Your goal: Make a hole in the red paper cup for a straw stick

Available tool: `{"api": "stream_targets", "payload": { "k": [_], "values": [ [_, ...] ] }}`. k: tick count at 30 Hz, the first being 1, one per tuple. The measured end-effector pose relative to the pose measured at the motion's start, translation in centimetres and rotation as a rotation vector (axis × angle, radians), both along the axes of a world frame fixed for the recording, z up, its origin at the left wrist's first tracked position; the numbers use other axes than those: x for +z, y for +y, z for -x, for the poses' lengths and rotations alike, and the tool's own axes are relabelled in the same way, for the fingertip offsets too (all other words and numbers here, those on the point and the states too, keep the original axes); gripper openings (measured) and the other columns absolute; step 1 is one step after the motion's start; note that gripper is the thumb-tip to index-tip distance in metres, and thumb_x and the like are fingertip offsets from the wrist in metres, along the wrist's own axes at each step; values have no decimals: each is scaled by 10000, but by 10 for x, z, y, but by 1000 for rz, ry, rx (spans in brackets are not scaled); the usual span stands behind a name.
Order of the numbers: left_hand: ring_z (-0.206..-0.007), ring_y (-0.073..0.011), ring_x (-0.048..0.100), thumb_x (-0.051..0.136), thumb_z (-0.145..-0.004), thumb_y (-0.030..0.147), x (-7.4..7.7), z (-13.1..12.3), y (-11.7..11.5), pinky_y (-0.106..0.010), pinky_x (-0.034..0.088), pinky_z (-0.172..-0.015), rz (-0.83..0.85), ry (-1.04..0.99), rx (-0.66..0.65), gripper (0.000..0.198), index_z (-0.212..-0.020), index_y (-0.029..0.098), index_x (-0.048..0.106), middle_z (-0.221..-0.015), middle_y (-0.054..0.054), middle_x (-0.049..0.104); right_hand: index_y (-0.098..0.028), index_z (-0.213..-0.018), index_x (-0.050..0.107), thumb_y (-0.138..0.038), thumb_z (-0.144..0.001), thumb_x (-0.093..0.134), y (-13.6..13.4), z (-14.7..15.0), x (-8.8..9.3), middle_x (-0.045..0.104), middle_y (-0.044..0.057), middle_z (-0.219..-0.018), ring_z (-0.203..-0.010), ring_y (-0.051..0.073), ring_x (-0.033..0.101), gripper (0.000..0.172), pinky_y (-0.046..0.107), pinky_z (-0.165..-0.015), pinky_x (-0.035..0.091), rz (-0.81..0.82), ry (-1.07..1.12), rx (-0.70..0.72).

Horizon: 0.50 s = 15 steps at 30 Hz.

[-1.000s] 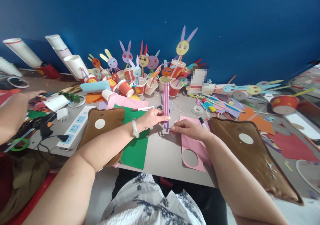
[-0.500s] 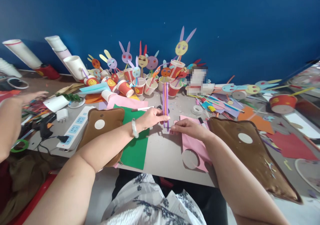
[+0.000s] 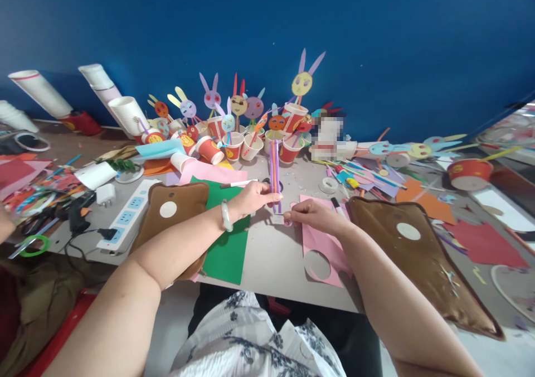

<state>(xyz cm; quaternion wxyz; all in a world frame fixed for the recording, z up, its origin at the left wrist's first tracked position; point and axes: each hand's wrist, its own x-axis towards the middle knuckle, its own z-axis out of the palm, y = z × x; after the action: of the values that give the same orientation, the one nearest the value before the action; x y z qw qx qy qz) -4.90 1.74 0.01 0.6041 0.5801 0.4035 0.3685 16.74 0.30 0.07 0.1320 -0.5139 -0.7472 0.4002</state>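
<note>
My left hand (image 3: 256, 197), with a pale bangle at its wrist, pinches a bundle of purple and orange straws (image 3: 274, 168). The bundle points away from me, over the middle of the table. Close to its near end, my right hand (image 3: 307, 216) is closed at the fingertips on a small pinkish thing; what it is cannot be made out. Under my right wrist lies a pink paper sheet (image 3: 316, 249) with a round hole cut in it. A green sheet (image 3: 228, 249) is beneath my left forearm.
Paper cups with rabbit-face figures (image 3: 238, 105) stand along the blue wall. Brown hot-water bags (image 3: 418, 265) flank the work spot, with a power strip (image 3: 125, 218) at left. A tape roll (image 3: 329, 185) and a marker (image 3: 238, 184) lie ahead. A co-worker's hand (image 3: 5, 223) shows at the left edge.
The co-worker's arm at the left has pulled back toward the frame edge. My hands stay nearly in place; the near ends of the straws have shifted slightly away from me.
</note>
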Motion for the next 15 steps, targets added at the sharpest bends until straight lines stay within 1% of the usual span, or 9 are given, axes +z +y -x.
{"api": "stream_targets", "payload": {
  "k": [3, 5, 6, 8, 10, 12, 14, 15],
  "values": [
    [-598, -96, 526, 790, -682, 451, -5, 0, 3, -246, 403, -615, 3, -36, 48, 364, -726, 102, 693, -632, -15, 633, -201, -613, 673, -652, -828, 548, 3, -1, 0, 619, 4, -604, -581, 137, 519, 515, 262, -548, 345, -9, -116, -15],
    [-591, -89, 520, 781, -692, 448, -8, 0, 5, -244, 401, -612, 26, -79, 65, 360, -735, 102, 690, -633, -12, 627, -198, -592, 632, -655, -833, 533, 7, -3, -1, 584, 9, -573, -560, 140, 490, 526, 273, -532, 304, -130, -232, -144],
    [-584, -85, 515, 781, -692, 446, -10, 0, 6, -241, 395, -603, 37, -94, 67, 358, -731, 103, 687, -628, -8, 622, -199, -607, 634, -652, -833, 532, 9, -4, -3, 587, 17, -578, -567, 149, 497, 516, 277, -531, 297, -192, -297, -213],
    [-569, -77, 505, 786, -690, 442, -11, 1, 7, -232, 373, -577, 51, -105, 64, 355, -718, 104, 680, -612, 0, 607, -208, -702, 681, -626, -845, 524, 12, -5, -6, 633, 42, -638, -616, 181, 544, 469, 283, -539, 302, -289, -420, -328],
    [-553, -70, 496, 790, -689, 438, -11, 1, 7, -226, 348, -552, 66, -105, 56, 354, -710, 104, 674, -594, 7, 594, -220, -840, 720, -580, -867, 508, 15, -7, -9, 685, 70, -734, -690, 221, 596, 418, 291, -553, 311, -338, -540, -398],
    [-545, -64, 498, 800, -685, 434, -11, 1, 7, -222, 348, -548, 91, -120, 34, 357, -723, 102, 676, -598, 8, 600, -226, -945, 730, -521, -891, 482, 17, -8, -11, 711, 94, -818, -761, 258, 628, 389, 304, -581, 332, -335, -638, -417],
    [-552, -63, 515, 817, -669, 435, -13, 0, 6, -223, 373, -562, 127, -142, 1, 371, -747, 97, 686, -625, -1, 624, -214, -979, 734, -453, -901, 472, 18, -10, -12, 718, 117, -872, -822, 287, 638, 363, 332, -633, 371, -338, -701, -413],
    [-560, -64, 527, 827, -658, 437, -13, -1, 6, -225, 389, -573, 149, -154, -17, 382, -761, 95, 691, -646, -9, 639, -202, -981, 738, -423, -896, 481, 17, -11, -12, 716, 132, -909, -870, 303, 636, 349, 356, -682, 393, -375, -710, -404]
  ]
}}
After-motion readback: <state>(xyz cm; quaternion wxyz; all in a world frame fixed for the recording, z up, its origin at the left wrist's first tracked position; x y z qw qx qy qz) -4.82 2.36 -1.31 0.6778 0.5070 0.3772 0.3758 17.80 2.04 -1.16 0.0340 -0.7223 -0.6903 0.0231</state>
